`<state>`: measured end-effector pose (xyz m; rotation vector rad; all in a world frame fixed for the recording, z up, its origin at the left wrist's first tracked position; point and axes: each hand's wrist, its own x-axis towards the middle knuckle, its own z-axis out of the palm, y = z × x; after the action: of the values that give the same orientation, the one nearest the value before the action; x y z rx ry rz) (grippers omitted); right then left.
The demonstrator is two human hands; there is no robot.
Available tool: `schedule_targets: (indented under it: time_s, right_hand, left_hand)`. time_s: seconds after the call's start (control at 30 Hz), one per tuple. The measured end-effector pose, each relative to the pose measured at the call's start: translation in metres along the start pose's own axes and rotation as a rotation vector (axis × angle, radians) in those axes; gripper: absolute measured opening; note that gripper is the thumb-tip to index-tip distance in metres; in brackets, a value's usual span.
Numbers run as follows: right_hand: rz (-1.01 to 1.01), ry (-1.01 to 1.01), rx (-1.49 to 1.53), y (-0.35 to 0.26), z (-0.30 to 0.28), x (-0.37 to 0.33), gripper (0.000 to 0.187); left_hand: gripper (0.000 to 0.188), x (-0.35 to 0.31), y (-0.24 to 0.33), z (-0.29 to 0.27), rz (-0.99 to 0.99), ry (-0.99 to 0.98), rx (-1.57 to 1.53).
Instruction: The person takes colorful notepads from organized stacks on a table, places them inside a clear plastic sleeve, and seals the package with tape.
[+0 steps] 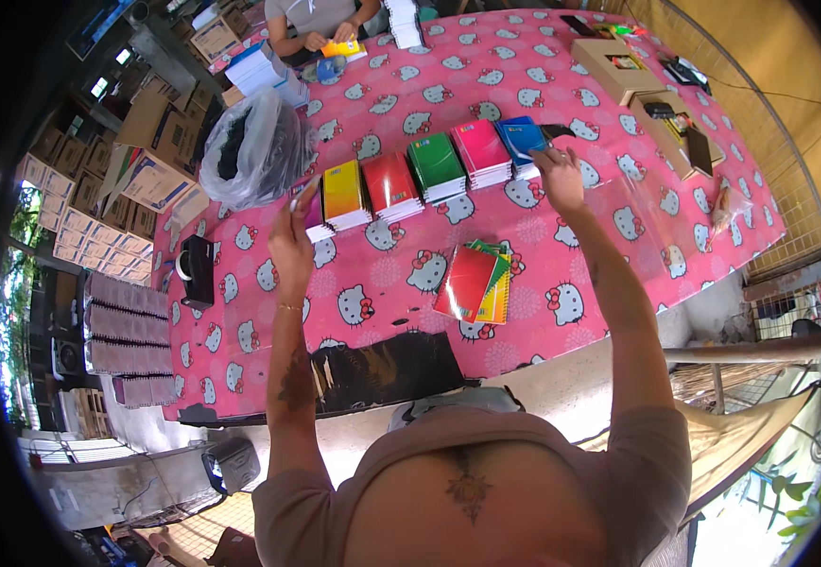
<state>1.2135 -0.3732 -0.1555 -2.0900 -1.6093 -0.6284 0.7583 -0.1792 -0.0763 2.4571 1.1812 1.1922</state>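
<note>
Several short stacks of spiral notebooks stand in a row on a pink patterned tablecloth (391,283). From the left they run purple (315,219), yellow (342,192), red (391,184), green (436,163), pink (482,151) and blue (521,140). At the left end, my left hand (289,238) has closed fingers on a purple notebook, partly hiding its stack. My right hand (560,178) pinches the near right corner of a blue notebook at the other end. Nearer me lies a small fanned pile of notebooks (472,283), red on top, with green and yellow edges showing.
A clear plastic bag (257,156) with dark contents sits left of the row. A black holder (197,272) stands at the left edge. Open cardboard boxes (670,132) occupy the far right. Across the table, another person (320,24) handles a yellow notebook (342,47).
</note>
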Motion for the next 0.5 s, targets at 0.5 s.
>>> schedule_targets:
  time_s: [0.5]
  right_hand:
    - [1.414, -0.116, 1.479, -0.173, -0.055, -0.158, 0.056]
  left_hand:
    - [0.054, -0.143, 0.092, 0.104, -0.386, -0.573, -0.533]
